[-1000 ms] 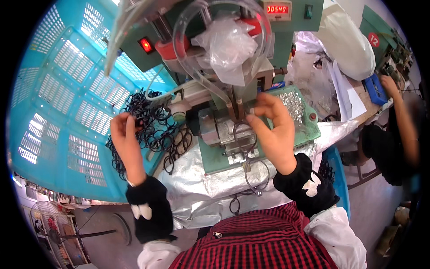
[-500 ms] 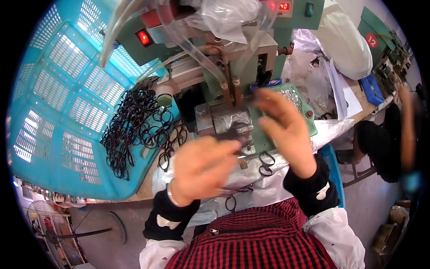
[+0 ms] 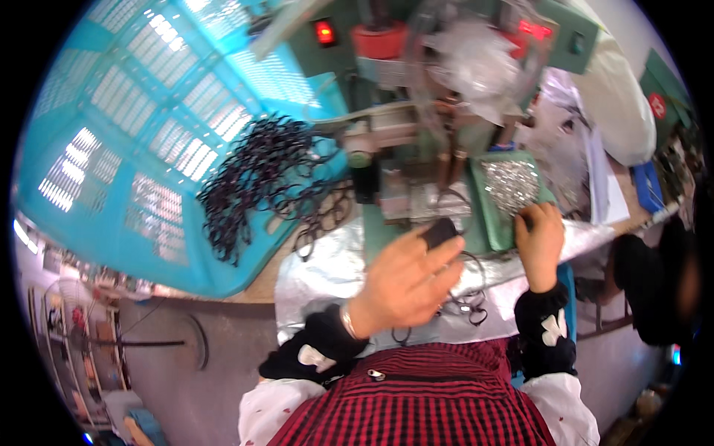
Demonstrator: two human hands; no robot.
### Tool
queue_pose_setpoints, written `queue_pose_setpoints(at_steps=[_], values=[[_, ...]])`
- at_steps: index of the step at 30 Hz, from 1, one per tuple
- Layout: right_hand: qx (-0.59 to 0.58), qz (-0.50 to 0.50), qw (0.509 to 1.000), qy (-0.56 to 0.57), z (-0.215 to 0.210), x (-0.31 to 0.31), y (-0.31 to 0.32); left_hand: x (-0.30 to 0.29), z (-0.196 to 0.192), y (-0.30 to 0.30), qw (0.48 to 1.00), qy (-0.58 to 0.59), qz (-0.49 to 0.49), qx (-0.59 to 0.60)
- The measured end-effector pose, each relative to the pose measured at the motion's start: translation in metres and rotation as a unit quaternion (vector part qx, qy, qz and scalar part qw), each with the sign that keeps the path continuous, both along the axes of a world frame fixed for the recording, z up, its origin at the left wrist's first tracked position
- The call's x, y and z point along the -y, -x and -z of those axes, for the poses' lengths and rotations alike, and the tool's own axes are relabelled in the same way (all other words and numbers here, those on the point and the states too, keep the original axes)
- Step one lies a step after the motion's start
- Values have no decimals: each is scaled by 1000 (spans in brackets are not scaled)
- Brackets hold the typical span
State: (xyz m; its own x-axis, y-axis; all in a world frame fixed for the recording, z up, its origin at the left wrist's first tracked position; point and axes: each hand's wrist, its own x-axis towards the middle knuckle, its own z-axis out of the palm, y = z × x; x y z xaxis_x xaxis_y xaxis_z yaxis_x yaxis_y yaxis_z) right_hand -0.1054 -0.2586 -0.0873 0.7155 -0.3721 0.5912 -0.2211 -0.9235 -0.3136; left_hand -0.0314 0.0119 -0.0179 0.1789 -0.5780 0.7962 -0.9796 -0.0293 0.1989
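My left hand (image 3: 409, 281) is in front of the machine's work block, its fingers bent together and blurred. A black, blunt piece (image 3: 440, 233) shows at its fingertips; whether it is held or worn on a finger is unclear. Just beyond it, a dark loop (image 3: 455, 199) lies against the metal block (image 3: 430, 202). My right hand (image 3: 541, 241) reaches over the near right rim of a green tray (image 3: 500, 236), fingers curled down at a heap of small shiny metal parts (image 3: 510, 186). What its fingertips pinch is hidden. Black scissor-like loop handles (image 3: 468, 308) lie below my left hand.
A tilted blue plastic basket (image 3: 160, 215) stands at left, with a pile of black looped handles (image 3: 256, 178). The green machine (image 3: 573, 37) with hoses rises ahead. At right are a white sack (image 3: 613, 97), a blue bin (image 3: 647, 187) and another person's dark clothing (image 3: 643, 286).
My right hand has moved from beside the machine's work block to the tray of metal parts. My left hand has drawn slightly back from the block. The whole view has shifted.
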Motion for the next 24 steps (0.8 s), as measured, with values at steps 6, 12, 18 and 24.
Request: queue_pose_setpoints(at_steps=[6, 12, 18, 24], values=[[49, 50, 949, -307, 3, -3, 2, -76, -16, 3, 902, 100, -420, 13], [97, -69, 956, -268, -1, -9, -15, -104, -5, -156, 886, -38, -462, 16], [84, -38, 946, -312, -2, -18, -12, -82, 60, -207, 734, -272, -618, -64], [151, 37, 978, -140, 10, 1, 48, -105, 71, -152, 858, 75, -503, -78]])
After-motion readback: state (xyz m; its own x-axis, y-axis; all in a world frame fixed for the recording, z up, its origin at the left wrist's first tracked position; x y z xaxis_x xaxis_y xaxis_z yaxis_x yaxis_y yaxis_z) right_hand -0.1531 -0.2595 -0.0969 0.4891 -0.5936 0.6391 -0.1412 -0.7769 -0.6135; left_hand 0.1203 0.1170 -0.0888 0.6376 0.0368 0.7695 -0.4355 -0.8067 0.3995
